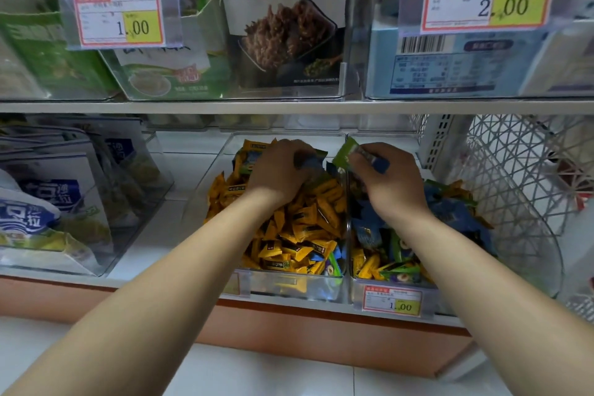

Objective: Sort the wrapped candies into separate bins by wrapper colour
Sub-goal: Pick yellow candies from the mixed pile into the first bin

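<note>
Two clear plastic bins stand side by side on the lower shelf. The left bin (283, 286) holds mostly yellow-wrapped candies (299, 228), with a few blue and green ones. The right bin (450, 294) holds a mix of blue candies (450, 212), green ones and yellow ones. My left hand (279, 170) reaches into the back of the left bin, its fingers curled round a blue-wrapped candy (310, 161). My right hand (385, 177) hovers over the back of the right bin and pinches a green-wrapped candy (344, 154) together with a blue one (381, 165).
A clear bin of white and blue snack bags (48, 202) stands to the left on the same shelf. A white lattice basket (520, 170) sits to the right. The shelf above (289, 106) carries boxed snacks and price tags, close over my hands.
</note>
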Motion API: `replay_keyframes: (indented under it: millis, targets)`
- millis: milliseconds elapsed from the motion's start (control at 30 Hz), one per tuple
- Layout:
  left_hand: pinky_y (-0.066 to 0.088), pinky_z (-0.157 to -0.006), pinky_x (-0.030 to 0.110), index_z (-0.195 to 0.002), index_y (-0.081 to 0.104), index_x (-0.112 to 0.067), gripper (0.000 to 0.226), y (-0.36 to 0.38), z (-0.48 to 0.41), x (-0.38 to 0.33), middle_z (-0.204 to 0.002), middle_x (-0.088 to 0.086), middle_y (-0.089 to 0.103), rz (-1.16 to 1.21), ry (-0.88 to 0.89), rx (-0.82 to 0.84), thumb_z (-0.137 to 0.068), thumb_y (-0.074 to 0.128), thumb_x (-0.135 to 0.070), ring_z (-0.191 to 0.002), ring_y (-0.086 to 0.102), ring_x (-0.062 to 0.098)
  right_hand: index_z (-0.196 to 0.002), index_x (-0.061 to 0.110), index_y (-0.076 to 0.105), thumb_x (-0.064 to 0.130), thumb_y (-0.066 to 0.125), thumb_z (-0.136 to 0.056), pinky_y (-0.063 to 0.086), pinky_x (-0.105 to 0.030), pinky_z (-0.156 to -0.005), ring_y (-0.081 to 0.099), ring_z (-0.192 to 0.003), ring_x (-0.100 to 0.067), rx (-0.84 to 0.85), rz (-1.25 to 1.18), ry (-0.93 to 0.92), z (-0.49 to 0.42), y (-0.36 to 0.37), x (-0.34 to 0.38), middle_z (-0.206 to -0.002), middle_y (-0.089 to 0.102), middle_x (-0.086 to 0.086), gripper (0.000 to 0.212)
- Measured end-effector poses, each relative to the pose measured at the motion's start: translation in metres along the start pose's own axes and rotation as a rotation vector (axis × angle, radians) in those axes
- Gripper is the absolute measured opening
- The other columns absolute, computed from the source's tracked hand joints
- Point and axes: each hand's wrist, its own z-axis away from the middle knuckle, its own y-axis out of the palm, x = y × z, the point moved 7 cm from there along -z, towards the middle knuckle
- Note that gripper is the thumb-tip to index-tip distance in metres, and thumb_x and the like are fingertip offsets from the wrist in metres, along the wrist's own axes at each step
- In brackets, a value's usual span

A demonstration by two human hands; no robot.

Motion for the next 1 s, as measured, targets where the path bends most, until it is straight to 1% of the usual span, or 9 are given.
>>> replay_keyframes:
  millis: [67, 167, 267, 333, 400, 533, 700, 833, 1000]
  targets:
    - [0.045, -0.077, 0.006, -0.106, 0.068, -0.026, 0.026, -0.015, 0.02, -0.003, -0.1, -0.015, 0.067, 0.294, -0.085, -0.084, -0.083, 0.079, -0.019, -0.092, 0.062, 0.0, -0.09, 0.026, 0.068, 0.029, 0.062, -0.096, 0.039, -0.014, -0.072, 0.057, -0.08, 0.004, 0.065, -0.115, 0.018, 0.001, 0.01, 0.008, -0.084, 0.065, 0.015, 0.009]
    - [0.058, -0.079, 0.028, -0.103, 0.071, -0.019, 0.03, -0.016, 0.049, -0.015, -0.098, 0.001, 0.075, 0.73, -0.189, -0.081, -0.077, 0.082, -0.009, -0.093, 0.071, 0.016, -0.086, 0.023, 0.063, 0.023, 0.058, -0.099, 0.037, -0.012, -0.063, 0.049, -0.065, 0.005, 0.172, -0.201, 0.006, 0.009, 0.028, 0.02, -0.069, 0.057, 0.019, 0.014]
    - [0.057, -0.067, 0.022, -0.099, 0.073, -0.021, 0.019, -0.009, 0.055, -0.016, -0.095, 0.004, 0.077, 0.906, -0.287, 0.011, -0.088, 0.07, -0.006, -0.084, 0.075, 0.018, -0.092, 0.015, 0.064, 0.021, 0.059, -0.098, 0.036, -0.008, -0.059, 0.048, -0.061, 0.007, 0.14, -0.185, 0.016, 0.01, 0.027, 0.02, -0.071, 0.054, 0.012, 0.01]
    - [0.056, -0.067, 0.022, -0.095, 0.075, -0.025, 0.013, -0.022, 0.042, 0.001, -0.094, 0.0, 0.077, 0.576, -0.258, -0.081, -0.093, 0.066, -0.016, -0.083, 0.073, 0.013, -0.096, 0.019, 0.063, 0.021, 0.062, -0.097, 0.037, -0.005, -0.061, 0.054, -0.069, 0.012, 0.048, -0.143, 0.033, 0.005, 0.012, 0.015, -0.081, 0.059, 0.013, 0.003]
    - [0.054, -0.083, 0.03, -0.108, 0.071, -0.024, 0.018, -0.039, 0.023, 0.024, -0.107, -0.001, 0.073, 0.056, -0.229, -0.172, -0.093, 0.065, -0.031, -0.098, 0.068, 0.015, -0.101, 0.026, 0.061, 0.021, 0.064, -0.095, 0.039, -0.005, -0.067, 0.056, -0.079, 0.009, -0.025, -0.013, 0.006, 0.001, -0.006, 0.007, -0.093, 0.062, 0.014, 0.009]
    - [0.046, -0.101, 0.046, -0.139, 0.053, -0.023, 0.067, -0.023, 0.0, 0.069, -0.133, 0.01, 0.057, -0.303, -0.386, 0.083, -0.088, 0.056, -0.066, -0.122, 0.053, 0.033, -0.108, 0.025, 0.062, 0.026, 0.057, -0.097, 0.04, -0.03, -0.073, 0.058, -0.093, -0.019, 0.074, 0.438, -0.043, 0.001, -0.023, -0.017, -0.103, 0.062, -0.001, 0.012]
    - [0.046, -0.095, 0.035, -0.127, 0.062, -0.023, 0.058, -0.007, -0.006, 0.066, -0.126, 0.004, 0.064, -0.206, -0.262, 0.079, -0.081, 0.071, -0.058, -0.117, 0.058, 0.025, -0.123, 0.023, 0.065, 0.038, 0.049, -0.1, 0.046, -0.038, -0.087, 0.057, -0.108, -0.031, 0.363, 0.754, 0.026, 0.008, -0.011, -0.04, -0.116, 0.062, -0.01, 0.032]
    - [0.042, -0.097, 0.036, -0.128, 0.059, -0.022, 0.059, -0.005, -0.008, 0.07, -0.132, 0.004, 0.06, -0.17, -0.261, 0.157, -0.08, 0.074, -0.054, -0.122, 0.054, 0.026, -0.123, 0.027, 0.065, 0.045, 0.045, -0.098, 0.047, -0.042, -0.09, 0.053, -0.113, -0.029, 0.294, 0.734, 0.017, 0.006, -0.007, -0.023, -0.12, 0.06, -0.006, 0.037]
    - [0.04, -0.102, 0.043, -0.133, 0.056, -0.029, 0.06, -0.009, -0.004, 0.08, -0.135, 0.001, 0.056, -0.15, -0.298, 0.153, -0.081, 0.072, -0.057, -0.125, 0.051, 0.028, -0.104, 0.031, 0.067, 0.039, 0.05, -0.096, 0.045, -0.038, -0.089, 0.053, -0.11, -0.022, 0.217, 0.602, -0.039, 0.009, -0.002, -0.005, -0.113, 0.06, 0.002, 0.021]
